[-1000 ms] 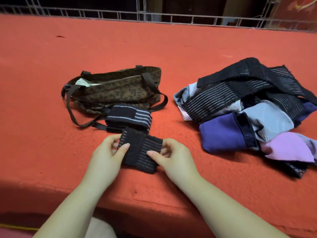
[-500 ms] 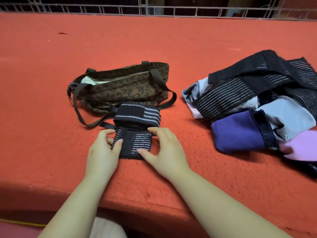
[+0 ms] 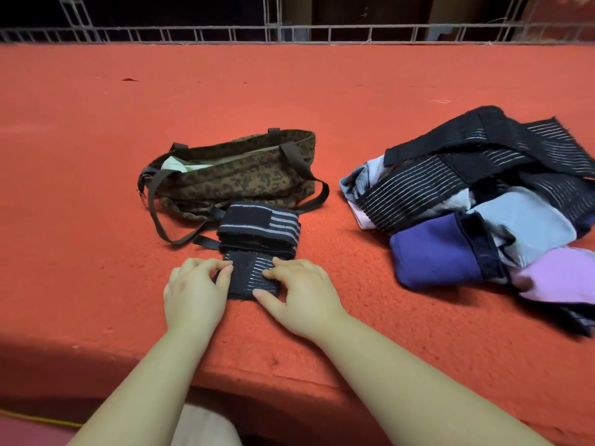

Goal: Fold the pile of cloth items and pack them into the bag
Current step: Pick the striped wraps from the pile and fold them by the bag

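A small folded black cloth with thin grey stripes (image 3: 249, 278) lies flat on the red surface near the front edge. My left hand (image 3: 193, 291) holds its left edge with curled fingers. My right hand (image 3: 302, 297) pinches its right side, fingertips on top and thumb at the lower edge. Just beyond it lies another folded black striped cloth (image 3: 260, 228), resting against the leopard-print bag (image 3: 238, 178). The bag lies on its side with dark straps spread out and something pale showing in its opening. To the right sits the pile of unfolded cloth items (image 3: 483, 201): black striped, grey, purple and pink.
The red carpeted surface (image 3: 96, 156) stretches far back to a metal railing (image 3: 322, 33). Its front edge drops off just below my wrists. A bag strap (image 3: 157, 220) loops out to the left of the folded cloths.
The small cloth has been folded tighter, squared up and set flat just below the other folded cloth. Both hands have moved forward with it and now hold it against the surface.
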`<state>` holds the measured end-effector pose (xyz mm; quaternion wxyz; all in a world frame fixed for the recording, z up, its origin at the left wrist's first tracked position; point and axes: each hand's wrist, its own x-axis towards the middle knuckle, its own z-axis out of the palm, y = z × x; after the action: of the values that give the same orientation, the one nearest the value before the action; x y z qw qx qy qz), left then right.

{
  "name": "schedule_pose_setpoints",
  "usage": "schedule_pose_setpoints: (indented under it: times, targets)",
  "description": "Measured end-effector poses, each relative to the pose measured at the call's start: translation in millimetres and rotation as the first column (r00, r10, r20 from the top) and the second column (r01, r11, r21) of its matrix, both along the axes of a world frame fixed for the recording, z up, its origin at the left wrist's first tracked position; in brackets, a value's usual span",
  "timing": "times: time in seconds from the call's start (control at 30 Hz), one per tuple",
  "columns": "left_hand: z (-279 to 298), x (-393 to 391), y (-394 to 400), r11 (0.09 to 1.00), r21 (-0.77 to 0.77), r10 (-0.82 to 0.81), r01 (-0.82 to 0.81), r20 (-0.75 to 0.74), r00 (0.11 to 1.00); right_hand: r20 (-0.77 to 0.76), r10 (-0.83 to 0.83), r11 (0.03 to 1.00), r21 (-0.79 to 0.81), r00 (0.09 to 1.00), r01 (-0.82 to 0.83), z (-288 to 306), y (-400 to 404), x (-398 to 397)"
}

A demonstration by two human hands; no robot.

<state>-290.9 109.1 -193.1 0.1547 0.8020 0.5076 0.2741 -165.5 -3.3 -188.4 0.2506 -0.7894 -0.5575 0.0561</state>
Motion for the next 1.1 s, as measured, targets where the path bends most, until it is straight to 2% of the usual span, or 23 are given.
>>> schedule_pose_setpoints:
  times: [0.1,0.17,0.27,0.4,0.47,0.6,0.7,0.83,0.93,1.1]
  targets:
    - [5,-1,-2,0.998,-0.049,-0.030,0.027,-0.048,0.998,0.017,0.125,0.976,-0.183,0.992,-0.120,10,-9,7]
    - [6,-5,-3,0.996,-0.058,-0.069,0.061,-0.140,0.988,0.002,0.158,0.963,-0.221,0.987,-0.154,17,-21,13]
    - [3,-14,-11,0.995,0.028,-0.087,0.096,-0.223,0.971,-0.062,0.125,0.980,-0.146,0.990,-0.132,25,-53,25]
    - [13,3,-34,0.971,0.152,-0.171,0.185,-0.100,0.980,0.062,0.104,0.993,-0.054,0.993,-0.101,51,-96,60]
    - [31,32,-50,0.945,0.160,-0.279,0.284,-0.055,0.959,0.121,0.050,0.998,0.017,0.991,-0.052,72,-113,82]
    - [67,108,-84,0.860,0.132,-0.496,0.493,-0.017,0.868,0.141,-0.157,0.978,0.160,0.978,0.134,108,-145,131]
    - [91,158,-104,0.784,0.100,-0.613,0.612,-0.028,0.790,0.130,-0.290,0.949,0.171,0.948,0.267,122,-169,170]
    - [117,213,-108,0.718,0.049,-0.691,0.695,-0.075,0.719,0.105,-0.403,0.909,0.156,0.909,0.386,130,-199,216]
    - [133,243,-106,0.678,0.065,-0.732,0.732,-0.030,0.681,0.078,-0.462,0.884,0.121,0.884,0.451,136,-209,241]
    - [144,281,-105,0.641,0.050,-0.766,0.766,-0.025,0.643,0.077,-0.468,0.882,0.102,0.881,0.460,147,-199,281]
